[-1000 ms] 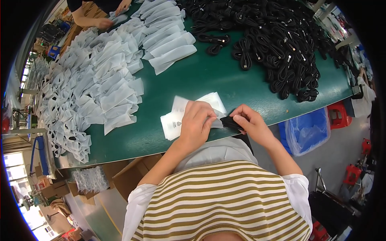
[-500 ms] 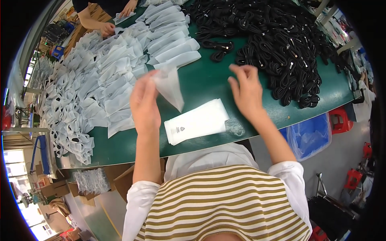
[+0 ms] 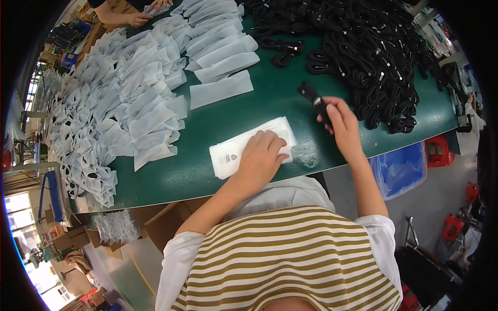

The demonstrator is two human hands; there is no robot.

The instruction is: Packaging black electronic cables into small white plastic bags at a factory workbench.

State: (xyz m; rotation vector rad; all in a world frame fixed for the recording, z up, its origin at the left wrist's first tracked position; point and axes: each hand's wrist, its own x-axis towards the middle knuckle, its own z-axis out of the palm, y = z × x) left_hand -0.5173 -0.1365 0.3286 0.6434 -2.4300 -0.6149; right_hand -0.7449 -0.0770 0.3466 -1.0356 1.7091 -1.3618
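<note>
My left hand (image 3: 261, 158) lies over a stack of white translucent plastic bags (image 3: 224, 158) near the table's front edge. Its fingers are curled and closed at the right end of the stack, on the top bag; the fingertips are partly hidden. To the right, above the table, my right hand (image 3: 340, 122) is closed around a coiled black cable (image 3: 311, 96), which sticks out up and left from the fingers. Beyond the stack, a frosted bag (image 3: 221, 89) lies flat at the near end of a column of overlapping bags (image 3: 223, 49).
Many filled bags (image 3: 150, 109) cover the left of the green table (image 3: 181, 181). Bundled black cables (image 3: 368, 78) are heaped at the right. Another person's hand (image 3: 139, 19) works at the far left. A lined blue bin (image 3: 397, 173) and red stool (image 3: 439, 151) stand below the right edge.
The bag from my left hand now lies at the near end of the column. That hand has moved right onto the stack. My right hand, empty before, now holds a coiled cable.
</note>
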